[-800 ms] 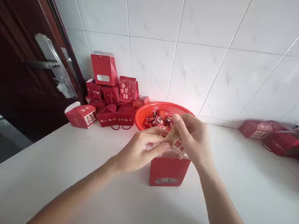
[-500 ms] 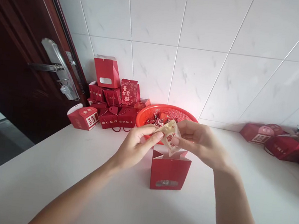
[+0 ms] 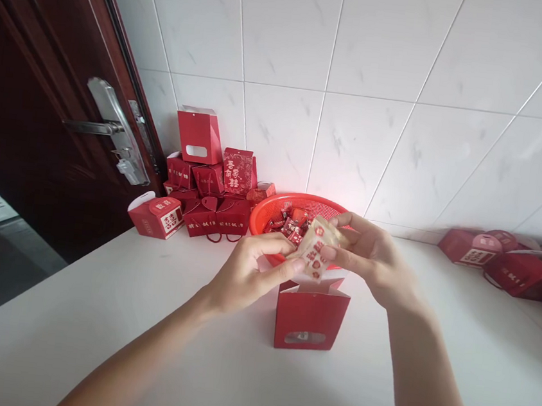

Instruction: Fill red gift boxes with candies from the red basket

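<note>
Both my hands pinch a cream-coloured candy packet (image 3: 317,249) with red print, held above an upright red gift box (image 3: 311,320). My left hand (image 3: 249,268) grips the packet's left edge between thumb and fingers. My right hand (image 3: 369,255) closes on its right side, thumb in front. The gift box has its top flaps apart and a small clear window low on the front, with something pale behind it. Just behind the hands, an orange-red plastic basket (image 3: 270,206) holds several red-wrapped candies (image 3: 292,225).
Stacked red gift boxes (image 3: 219,214) stand against the tiled wall at the back left, beside a dark wooden door (image 3: 37,75) with a metal handle. More red boxes (image 3: 474,247) lie at the back right. A white tabletop (image 3: 165,334) spreads below.
The packet has turned, so a different printed face now shows toward me. Both hands still hold it over the box; the whole view has shifted slightly.
</note>
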Demonstrator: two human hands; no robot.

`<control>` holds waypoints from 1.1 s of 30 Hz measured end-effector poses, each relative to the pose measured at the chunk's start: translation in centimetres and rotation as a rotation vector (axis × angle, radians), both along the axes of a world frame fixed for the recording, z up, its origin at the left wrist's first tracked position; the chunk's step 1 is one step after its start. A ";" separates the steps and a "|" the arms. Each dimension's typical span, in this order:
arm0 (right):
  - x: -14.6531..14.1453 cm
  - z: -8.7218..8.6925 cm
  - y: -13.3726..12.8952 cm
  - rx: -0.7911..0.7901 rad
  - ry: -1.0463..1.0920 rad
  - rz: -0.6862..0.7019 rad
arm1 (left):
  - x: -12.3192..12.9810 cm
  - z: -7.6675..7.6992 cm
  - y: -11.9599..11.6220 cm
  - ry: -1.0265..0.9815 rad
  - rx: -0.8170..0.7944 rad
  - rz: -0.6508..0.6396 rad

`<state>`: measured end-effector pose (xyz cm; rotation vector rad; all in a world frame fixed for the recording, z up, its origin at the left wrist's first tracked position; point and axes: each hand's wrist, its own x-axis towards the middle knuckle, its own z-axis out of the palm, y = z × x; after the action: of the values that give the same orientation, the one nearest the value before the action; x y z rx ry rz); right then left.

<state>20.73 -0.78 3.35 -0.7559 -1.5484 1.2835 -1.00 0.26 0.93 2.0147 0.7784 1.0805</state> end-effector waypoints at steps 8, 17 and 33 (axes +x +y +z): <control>0.7 -0.1 0.0 0.002 -0.064 0.073 | -0.4 0.3 -0.1 -0.017 -0.003 -0.059; 0.6 0.0 0.0 0.093 -0.119 -0.034 | 0.0 0.0 -0.2 -0.069 0.103 0.035; -1.3 0.2 -1.3 0.256 -0.304 -0.145 | 0.2 -0.4 -0.5 -0.147 0.196 0.128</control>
<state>19.44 -2.12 3.58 -0.9078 -1.8214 0.8723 -0.79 -0.24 0.57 2.0394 0.7575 1.4096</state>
